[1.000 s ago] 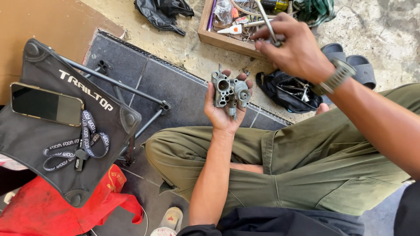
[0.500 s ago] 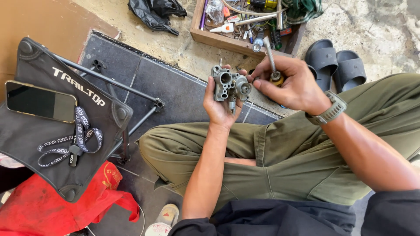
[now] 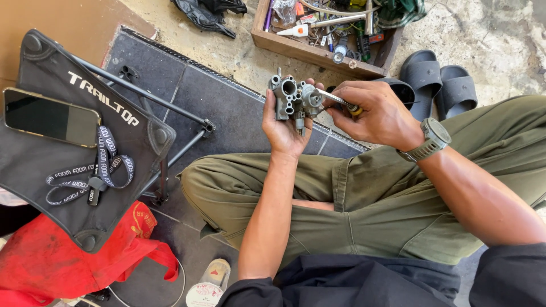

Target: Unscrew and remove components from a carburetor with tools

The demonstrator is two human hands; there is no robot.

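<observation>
My left hand [image 3: 282, 128] holds a grey metal carburetor [image 3: 293, 98] upright in front of my knees, fingers wrapped around its back. My right hand [image 3: 372, 113], with a watch on the wrist, grips a screwdriver [image 3: 334, 99] whose metal shaft points left with its tip against the carburetor's right side. The screwdriver's handle is mostly hidden inside my fist. I sit cross-legged in olive trousers.
A wooden tray [image 3: 318, 52] with several tools lies on the ground beyond the hands. Dark slippers [image 3: 441, 85] lie to its right. A black folding stool [image 3: 85, 136] at left carries a phone [image 3: 50, 116] and a lanyard [image 3: 94, 176]. A red bag [image 3: 68, 256] lies near left.
My right hand came down from the tool tray with the screwdriver and set its tip against the carburetor. The left hand kept holding the carburetor.
</observation>
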